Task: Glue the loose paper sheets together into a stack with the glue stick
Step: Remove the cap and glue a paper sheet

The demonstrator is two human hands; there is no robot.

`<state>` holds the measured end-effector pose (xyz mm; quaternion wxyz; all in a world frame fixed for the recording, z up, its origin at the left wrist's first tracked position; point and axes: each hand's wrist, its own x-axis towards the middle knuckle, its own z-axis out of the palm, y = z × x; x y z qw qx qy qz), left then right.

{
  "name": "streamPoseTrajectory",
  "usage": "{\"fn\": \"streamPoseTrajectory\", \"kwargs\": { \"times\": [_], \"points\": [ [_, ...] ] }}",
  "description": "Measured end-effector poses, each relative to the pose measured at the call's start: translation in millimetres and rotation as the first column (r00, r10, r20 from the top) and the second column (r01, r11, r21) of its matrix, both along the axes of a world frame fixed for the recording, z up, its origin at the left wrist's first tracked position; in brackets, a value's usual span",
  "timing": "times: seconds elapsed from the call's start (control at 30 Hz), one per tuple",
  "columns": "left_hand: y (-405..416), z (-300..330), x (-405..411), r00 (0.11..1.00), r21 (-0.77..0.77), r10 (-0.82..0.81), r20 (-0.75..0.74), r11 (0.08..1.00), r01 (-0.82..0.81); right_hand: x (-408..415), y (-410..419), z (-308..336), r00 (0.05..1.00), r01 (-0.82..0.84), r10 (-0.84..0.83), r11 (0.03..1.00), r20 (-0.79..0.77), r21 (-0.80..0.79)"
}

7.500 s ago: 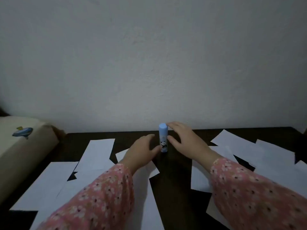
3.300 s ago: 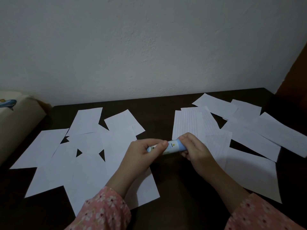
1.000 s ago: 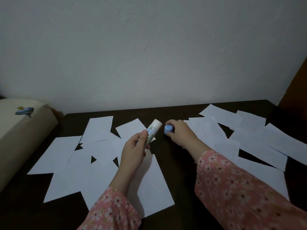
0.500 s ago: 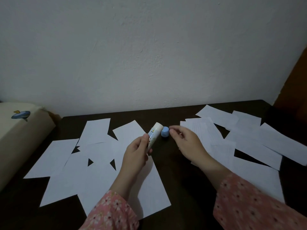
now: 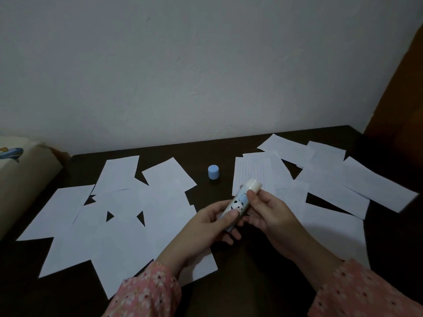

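My left hand [image 5: 211,227] has its fingers [image 5: 230,214] curled round the lower barrel of the glue stick [image 5: 240,203], thumb across the front near the little panda print. My right hand [image 5: 267,211] pinches the upper barrel, just below the bare, pale end, fingertips closed on it. So both hands are clamped on the same thing, which I hold tilted above the worktop [image 5: 224,287], its open end pointing up and away from me.

The blue cap [image 5: 213,172] is off and stands by itself on the dark wood, well beyond the stick, in the gap between the two spreads of paper. I cannot tell whether any glue has been wound out of the tube; the tip looks flush.

To my left the paper sheets [image 5: 119,227] lie scattered and overlapping at odd angles. To my right a second scatter [image 5: 329,186] does the same, with some lined sheets [image 5: 254,172] nearest the stick. Nothing I can see is squared up into a stack, and no sheet shows glue.

My judgement: only the uncapping is done. What is left is nearly everything, namely winding up the glue, smearing a sheet, pressing the next on top, and repeating through both scatters.

A pale cushioned thing [image 5: 20,177] with a small fish print sits at the far left edge.
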<state>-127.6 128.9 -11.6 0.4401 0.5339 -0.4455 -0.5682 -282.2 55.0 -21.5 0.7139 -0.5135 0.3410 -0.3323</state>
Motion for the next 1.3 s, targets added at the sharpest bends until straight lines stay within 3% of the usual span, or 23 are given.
{"fn": "streamPoseTrajectory", "kwargs": {
  "times": [0.17, 0.33, 0.6, 0.77, 0.83, 0.9, 1.0, 1.17, 1.23, 1.3],
  "points": [
    [-2, -2, 4, 0.988, 0.089, -0.102, 0.118, 0.992, 0.092, -2, -7, -2, 0.999, -0.015, 0.015, 1.0, 0.037, 0.005],
    [-2, 2, 13, 0.979, 0.162, -0.173, 0.109, 0.975, 0.154, 3, -5, -3, 0.995, -0.038, 0.03, 0.995, 0.093, 0.093],
    [-5, 5, 10, 0.989, 0.181, -0.088, 0.119, 0.981, 0.066, 7, -3, 2, 0.996, 0.085, -0.085, 0.996, -0.026, 0.022],
    [-4, 2, 7, 0.94, 0.164, 0.077, 0.334, 0.977, -0.138, 12, 2, 0, 0.995, 0.101, -0.101, 0.995, -0.018, -0.024],
    [-4, 2, 8, 0.966, 0.176, 0.066, 0.249, 0.978, -0.113, 11, 2, 2, 0.996, 0.088, -0.089, 0.995, -0.005, -0.045],
    [-3, 7, 12, 0.999, 0.198, 0.0, 0.044, 0.98, -0.009, 9, 1, 6, 0.997, 0.074, -0.074, 0.996, 0.009, -0.058],
    [-1, 11, 22, 0.984, 0.187, -0.124, -0.126, 0.971, 0.146, 6, -1, 9, 0.998, 0.04, -0.038, 0.998, 0.04, -0.057],
    [-1, 11, 24, 0.982, 0.176, -0.165, -0.09, 0.968, 0.179, 8, 2, 7, 0.998, 0.025, -0.021, 0.998, 0.052, -0.062],
    [-2, 12, 22, 0.991, 0.18, -0.117, -0.063, 0.975, 0.126, 9, 2, 6, 0.997, 0.052, -0.048, 0.996, 0.057, -0.071],
    [-4, 13, 19, 0.998, 0.172, -0.025, 0.06, 0.985, 0.015, 10, 2, 6, 0.996, 0.084, -0.08, 0.992, 0.043, -0.093]
  ]
}}
